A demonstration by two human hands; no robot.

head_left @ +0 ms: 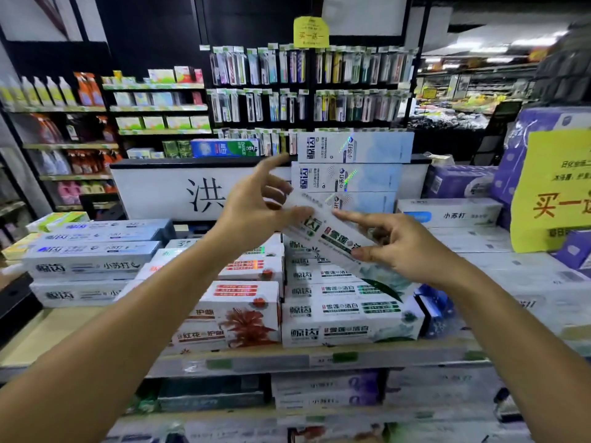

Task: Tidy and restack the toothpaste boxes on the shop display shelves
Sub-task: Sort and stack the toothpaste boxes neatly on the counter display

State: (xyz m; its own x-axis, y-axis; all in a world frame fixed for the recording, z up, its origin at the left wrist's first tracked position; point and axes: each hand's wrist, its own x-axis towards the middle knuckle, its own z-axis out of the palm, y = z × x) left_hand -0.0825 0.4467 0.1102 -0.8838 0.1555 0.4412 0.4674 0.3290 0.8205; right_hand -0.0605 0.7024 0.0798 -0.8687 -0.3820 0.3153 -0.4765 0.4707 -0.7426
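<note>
The right hand pinches a green-and-white toothpaste box, thumb underneath and forefinger laid along its top, probably to steer its angle. The box is in the air at the centre of the view, slanting from 10 o'clock down to 4 o'clock, just above the matching stack at 6 o'clock. That suggests it is being lined up to go on top.

The left hand is spread wide at the box's upper end. Its thumb seems to touch that end, which looks like steadying rather than gripping.

Red-flower boxes sit at 8 o'clock on the same shelf, and pale blue boxes are piled at 12 o'clock.
</note>
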